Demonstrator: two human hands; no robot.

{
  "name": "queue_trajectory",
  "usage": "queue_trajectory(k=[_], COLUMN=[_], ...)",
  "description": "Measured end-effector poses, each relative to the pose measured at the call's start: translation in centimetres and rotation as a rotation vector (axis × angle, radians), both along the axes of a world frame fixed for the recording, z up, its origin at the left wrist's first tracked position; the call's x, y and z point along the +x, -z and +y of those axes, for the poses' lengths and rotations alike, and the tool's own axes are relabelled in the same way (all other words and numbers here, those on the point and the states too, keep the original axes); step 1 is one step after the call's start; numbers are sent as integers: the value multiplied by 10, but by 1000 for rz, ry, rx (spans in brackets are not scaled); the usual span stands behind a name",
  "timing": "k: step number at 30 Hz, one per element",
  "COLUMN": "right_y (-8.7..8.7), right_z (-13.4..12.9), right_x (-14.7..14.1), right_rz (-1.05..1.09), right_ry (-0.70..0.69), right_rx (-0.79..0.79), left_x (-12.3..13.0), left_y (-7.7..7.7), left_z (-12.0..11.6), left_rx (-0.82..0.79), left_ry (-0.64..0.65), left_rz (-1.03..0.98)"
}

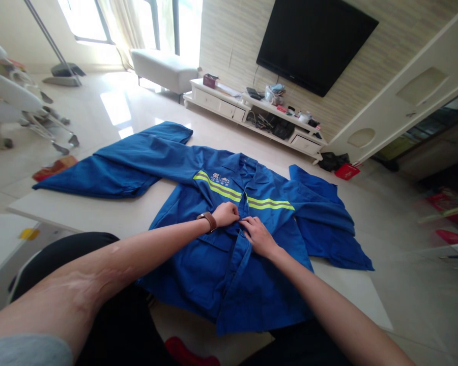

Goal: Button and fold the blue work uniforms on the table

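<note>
Workpiece: blue jacket (209, 254), front side up on the white surface (84, 216) before you; collar (260, 175) on the far side, lower hem past the near edge toward your lap
Left hand: your left hand (226, 214) pinches the cloth at the front opening, just below the level of the reflective stripe (270, 204); a brown wristband (207, 222) sits on that wrist
Right hand: your right hand (258, 236) pinches the edge of the same opening between thumb and index finger; its fingertips lie just beside those of your left hand
Front placket: runs from the collar to the hem and passes under your fingertips; a button shows next to your right thumb; you cannot tell whether either hand grips a button
Markings: yellow-green and grey stripe across the chest on both front panels; white printed logo (219, 179) above the stripe on your left side
Sleeves: spread outward to both sides; more blue fabric (324, 244) shows around them, and you cannot tell whether it belongs to the jacket
Far side of room: low white cabinet (217, 104) with assorted items, below a black television (316, 43) on the wall; pale bench (168, 69) to the left of the cabinet
Floor, right: red bag (347, 171) beside a black bag (331, 161), near the cabinet end
Floor, left: long-handled dustpan (63, 80) near the wall
</note>
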State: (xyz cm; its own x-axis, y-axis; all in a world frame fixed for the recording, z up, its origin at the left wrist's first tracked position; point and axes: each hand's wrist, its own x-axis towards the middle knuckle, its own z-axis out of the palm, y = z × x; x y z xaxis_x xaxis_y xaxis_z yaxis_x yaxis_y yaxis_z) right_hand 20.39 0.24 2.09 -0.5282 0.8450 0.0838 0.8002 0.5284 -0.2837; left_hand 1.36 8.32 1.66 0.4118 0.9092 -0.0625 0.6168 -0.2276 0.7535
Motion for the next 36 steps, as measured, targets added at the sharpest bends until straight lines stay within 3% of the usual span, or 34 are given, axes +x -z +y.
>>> queue_trajectory(k=[14,24,30,36], right_y=[-2,-7,-8,2], right_z=[1,1,2,8], right_x=[1,1,1,7], right_rz=[36,-59,-8,101], right_ry=[6,-56,-56,16], right_rx=[-14,37,7,-78], left_x=[-1,-1,-1,-1], left_y=[1,1,1,2], left_z=[-1,-2,-3,-3], left_rx=[41,40,52,58], left_ry=[-5,-11,-10,-6], left_rz=[-29,-25,-27,-28])
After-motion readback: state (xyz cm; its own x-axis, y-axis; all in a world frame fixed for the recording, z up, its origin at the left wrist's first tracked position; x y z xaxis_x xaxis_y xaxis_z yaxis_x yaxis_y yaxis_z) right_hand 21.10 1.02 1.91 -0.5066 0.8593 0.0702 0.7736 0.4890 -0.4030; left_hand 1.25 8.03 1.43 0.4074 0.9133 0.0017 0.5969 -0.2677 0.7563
